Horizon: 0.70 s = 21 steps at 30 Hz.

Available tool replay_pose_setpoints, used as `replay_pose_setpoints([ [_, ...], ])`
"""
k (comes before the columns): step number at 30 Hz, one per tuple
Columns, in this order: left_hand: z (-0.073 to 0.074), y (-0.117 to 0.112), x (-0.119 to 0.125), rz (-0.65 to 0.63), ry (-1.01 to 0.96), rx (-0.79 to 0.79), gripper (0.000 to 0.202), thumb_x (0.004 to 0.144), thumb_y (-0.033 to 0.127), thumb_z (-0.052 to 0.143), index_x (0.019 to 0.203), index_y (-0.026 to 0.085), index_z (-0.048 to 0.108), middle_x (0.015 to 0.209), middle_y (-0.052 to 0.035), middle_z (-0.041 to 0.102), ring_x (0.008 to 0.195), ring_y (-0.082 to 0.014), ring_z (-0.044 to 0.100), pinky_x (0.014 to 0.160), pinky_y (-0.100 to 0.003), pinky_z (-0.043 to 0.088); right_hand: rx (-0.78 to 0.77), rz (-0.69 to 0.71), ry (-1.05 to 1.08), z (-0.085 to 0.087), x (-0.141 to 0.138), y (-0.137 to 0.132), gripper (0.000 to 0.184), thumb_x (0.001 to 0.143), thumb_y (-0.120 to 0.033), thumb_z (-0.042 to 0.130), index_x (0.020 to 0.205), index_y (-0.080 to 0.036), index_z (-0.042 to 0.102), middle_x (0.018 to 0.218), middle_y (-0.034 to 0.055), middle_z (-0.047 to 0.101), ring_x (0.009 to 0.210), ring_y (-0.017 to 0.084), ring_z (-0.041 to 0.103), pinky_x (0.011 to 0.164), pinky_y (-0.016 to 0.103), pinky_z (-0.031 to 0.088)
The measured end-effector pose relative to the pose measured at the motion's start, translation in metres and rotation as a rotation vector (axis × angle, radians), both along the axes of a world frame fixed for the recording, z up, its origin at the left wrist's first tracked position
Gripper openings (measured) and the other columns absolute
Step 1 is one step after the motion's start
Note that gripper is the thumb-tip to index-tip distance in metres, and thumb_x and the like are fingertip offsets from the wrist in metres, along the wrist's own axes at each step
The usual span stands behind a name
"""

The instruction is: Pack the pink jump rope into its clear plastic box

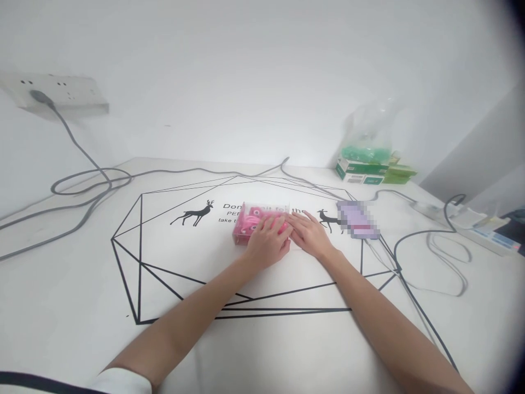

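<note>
A clear plastic box with pink items inside, some bearing round eye-like marks, lies on the white table in front of me. My left hand is over its front and right part, fingers curled on the box and gripping it. At the box's right end is my right hand, its fingers stretched out and the tips touching or very close to that end. The fingers hide the box's right part, so what the fingertips do there cannot be made out.
A blurred purple rectangular object lies right of my hands. Green-and-white boxes under a plastic bag stand against the wall. Grey cables run along the back, one from a wall socket; a power strip sits far right.
</note>
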<state>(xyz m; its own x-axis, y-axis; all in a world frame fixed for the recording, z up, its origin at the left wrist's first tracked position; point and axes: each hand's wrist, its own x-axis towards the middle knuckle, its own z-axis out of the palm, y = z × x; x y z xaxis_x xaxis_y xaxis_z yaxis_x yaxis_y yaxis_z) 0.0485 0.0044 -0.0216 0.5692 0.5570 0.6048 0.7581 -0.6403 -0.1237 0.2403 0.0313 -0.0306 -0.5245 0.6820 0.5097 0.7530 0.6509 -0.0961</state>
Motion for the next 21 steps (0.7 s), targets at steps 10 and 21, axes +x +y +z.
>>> replay_pose_setpoints([
  [10, 0.017, 0.008, 0.001, -0.146, 0.056, -0.113, 0.046, 0.090, 0.017, 0.049, 0.136, 0.019, 0.047, 0.140, -0.0077, 0.056, 0.124, -0.0240, 0.055, 0.103, -0.041, 0.043, -0.073, 0.038, 0.215, -0.006, 0.007, 0.002, 0.028, 0.095, -0.025, 0.041, 0.106, -0.024, 0.067, 0.107, 0.0068, 0.073, 0.103, 0.023, 0.066, 0.110, 0.047, 0.039],
  [21, 0.009, 0.014, 0.000, -0.179, 0.107, -0.075, 0.045, 0.092, 0.019, 0.048, 0.137, 0.018, 0.048, 0.138, -0.0100, 0.057, 0.120, -0.0247, 0.057, 0.104, -0.042, 0.042, -0.053, -0.168, 0.473, -0.006, 0.011, 0.004, 0.026, 0.092, -0.032, 0.047, 0.095, -0.023, 0.071, 0.102, 0.0057, 0.075, 0.099, 0.025, 0.067, 0.094, 0.041, 0.050],
])
